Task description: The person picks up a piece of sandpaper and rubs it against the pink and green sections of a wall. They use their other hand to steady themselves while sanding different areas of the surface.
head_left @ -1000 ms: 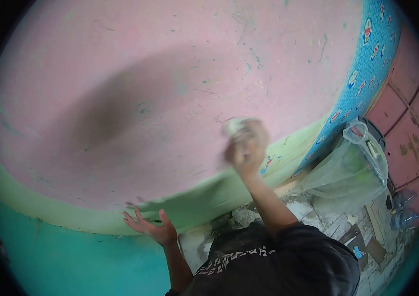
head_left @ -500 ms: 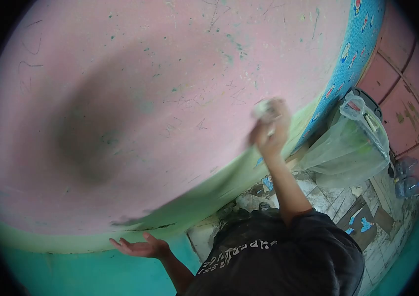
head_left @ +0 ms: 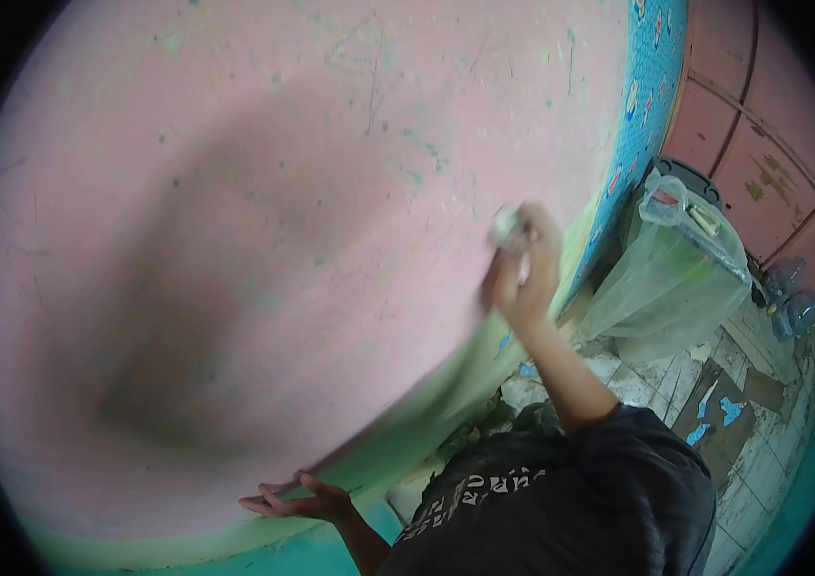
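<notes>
My right hand is closed around a small whitish rounded thing, held against or close over the pink wall. Motion blurs both, and I cannot tell what kind of thing it is. Lower down, my left hand has its fingers spread and holds nothing; its fingertips overlap the bottom of the pink paint. Scribbled pencil-like lines and green specks mark the pink surface. Below it runs a pale green band, then turquoise paint. A broad dark shadow falls across the left of the wall.
Blue patterned wallpaper covers the wall's right end. A translucent plastic bag stands in the corner by the pink panelled door. Clear plastic bottles lie beside it. Torn board pieces and blue scraps litter the tiled floor.
My left hand has shifted toward the pink wall, its fingers now at the surface. My right hand still holds the whitish thing at nearly the same place in view. The view has turned slightly.
</notes>
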### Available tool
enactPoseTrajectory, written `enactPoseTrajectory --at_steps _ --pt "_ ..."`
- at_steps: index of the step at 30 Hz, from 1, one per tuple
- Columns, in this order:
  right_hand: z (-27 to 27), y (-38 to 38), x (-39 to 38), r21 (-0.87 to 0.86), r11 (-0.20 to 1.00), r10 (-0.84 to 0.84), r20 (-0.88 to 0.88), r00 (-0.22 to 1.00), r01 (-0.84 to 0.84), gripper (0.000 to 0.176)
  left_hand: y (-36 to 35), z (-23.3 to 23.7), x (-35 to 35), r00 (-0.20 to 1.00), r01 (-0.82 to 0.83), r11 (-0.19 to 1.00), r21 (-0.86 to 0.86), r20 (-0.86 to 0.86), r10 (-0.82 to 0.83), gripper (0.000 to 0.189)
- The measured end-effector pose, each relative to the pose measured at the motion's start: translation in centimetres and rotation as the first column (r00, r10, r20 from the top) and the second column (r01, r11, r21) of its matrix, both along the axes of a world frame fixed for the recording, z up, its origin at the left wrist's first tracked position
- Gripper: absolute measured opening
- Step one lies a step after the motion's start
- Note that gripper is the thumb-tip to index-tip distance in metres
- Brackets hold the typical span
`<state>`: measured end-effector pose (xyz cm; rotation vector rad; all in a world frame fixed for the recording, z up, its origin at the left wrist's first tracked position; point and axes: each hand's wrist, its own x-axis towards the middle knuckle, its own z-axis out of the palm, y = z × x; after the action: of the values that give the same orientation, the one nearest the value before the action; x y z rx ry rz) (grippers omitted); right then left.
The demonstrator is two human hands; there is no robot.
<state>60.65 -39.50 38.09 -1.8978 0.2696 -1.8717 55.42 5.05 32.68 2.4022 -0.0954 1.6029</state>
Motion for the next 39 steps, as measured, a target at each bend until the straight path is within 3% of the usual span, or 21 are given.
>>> enactPoseTrajectory --at_steps 3,6,9,11,13,16,17,20,21,24,25,27,30,32,33,36,38,39 --pt "0.0 -0.5 0.1 -0.386 0.910 0.182 0.040 0.982 -0.153 0.025 -1.6 -0.3 0.5 1.000 0.004 1.000 -0.008 0.017 -0.004 0.074" --pt "-0.5 -5.4 1.8 0.119 0.992 -0.045 0.042 0.998 0.040 0.020 -3.3 0.1 -0.1 1.000 -0.003 0.999 -0.046 -0.013 0.003 0.075" --pt "0.5 -8.6 1.1 0.190 0.981 -0.034 -0.002 0.999 0.033 0.011 -5.8 -0.5 -0.7 0.997 -0.004 0.982 -0.191 -0.073 -0.010 0.078" --pt "1.3 -9.8 0.2 -0.147 0.983 0.110 -0.013 0.994 -0.111 0.021 -8.6 -0.5 -0.6 0.993 -0.028 0.964 -0.264 -0.119 -0.004 0.081" --pt "0.8 -13.3 0.6 -0.390 0.893 0.238 -0.012 0.971 -0.224 0.031 -11.8 -0.4 -1.2 0.983 -0.088 0.957 -0.277 -0.180 0.038 0.085" --pt "-0.3 -20.5 2.2 -0.020 1.000 -0.024 -0.016 1.000 0.024 0.029 -17.9 -0.4 -0.8 0.985 -0.064 0.935 -0.350 -0.174 0.002 0.082" --pt "-0.1 -22.5 2.6 0.202 0.979 0.009 -0.011 1.000 -0.006 0.030 -19.8 -0.5 -0.7 0.986 -0.008 0.924 -0.382 -0.155 -0.056 0.083" --pt "0.3 -23.4 2.2 -0.074 0.997 0.028 0.001 1.000 -0.028 0.031 -24.7 -0.5 -0.8 0.975 -0.021 0.949 -0.314 -0.218 -0.051 0.085" --pt "-0.3 -23.3 1.9 -0.308 0.937 0.183 0.028 0.983 -0.165 0.033 -26.0 -0.8 -0.5 0.976 -0.014 0.949 -0.316 -0.210 -0.055 0.085" --pt "-2.3 -26.1 1.3 -0.378 0.869 0.249 -0.223 0.943 -0.319 0.033 -28.9 -1.8 -0.2 0.978 0.004 0.941 -0.337 -0.196 -0.075 0.085" --pt "-1.9 -28.0 2.0 -0.374 0.911 0.139 -0.112 0.984 -0.171 0.033 -30.1 -1.8 0.0 0.978 0.016 0.933 -0.361 -0.190 -0.090 0.085" --pt "-1.1 -29.4 2.6 -0.108 0.991 0.075 -0.020 0.997 -0.077 0.032 -31.9 -1.6 -0.4 0.972 0.016 0.926 -0.378 -0.213 -0.103 0.085" --pt "-1.4 -29.1 2.2 -0.309 0.917 0.257 -0.025 0.966 -0.252 0.031 -34.5 -1.4 -0.7 0.957 0.015 0.916 -0.401 -0.260 -0.129 0.084" --pt "-1.9 -28.2 1.5 -0.538 0.755 0.350 -0.154 0.924 -0.376 0.028 -36.0 -1.1 -0.6 0.957 0.043 0.884 -0.466 -0.234 -0.170 0.084" --pt "-3.1 -29.5 1.5 -0.341 0.798 0.450 -0.210 0.868 -0.496 0.022 -36.6 -1.0 -0.3 0.960 0.016 0.881 -0.473 -0.239 -0.146 0.085" --pt "-1.5 -32.2 2.4 -0.129 0.979 0.159 -0.018 0.987 -0.160 0.015 -37.6 -0.7 0.0 0.962 -0.045 0.869 -0.492 -0.257 -0.095 0.088" --pt "-3.9 -33.5 3.3 -0.168 0.970 0.173 -0.043 0.984 -0.178 0.034 -38.1 -0.6 0.0 0.959 -0.050 0.864 -0.501 -0.265 -0.098 0.091" --pt "-3.8 -31.8 2.5 -0.227 0.936 0.248 -0.119 0.962 -0.269 0.035 -38.3 -0.5 -0.2 0.954 -0.050 0.866 -0.498 -0.281 -0.107 0.091"
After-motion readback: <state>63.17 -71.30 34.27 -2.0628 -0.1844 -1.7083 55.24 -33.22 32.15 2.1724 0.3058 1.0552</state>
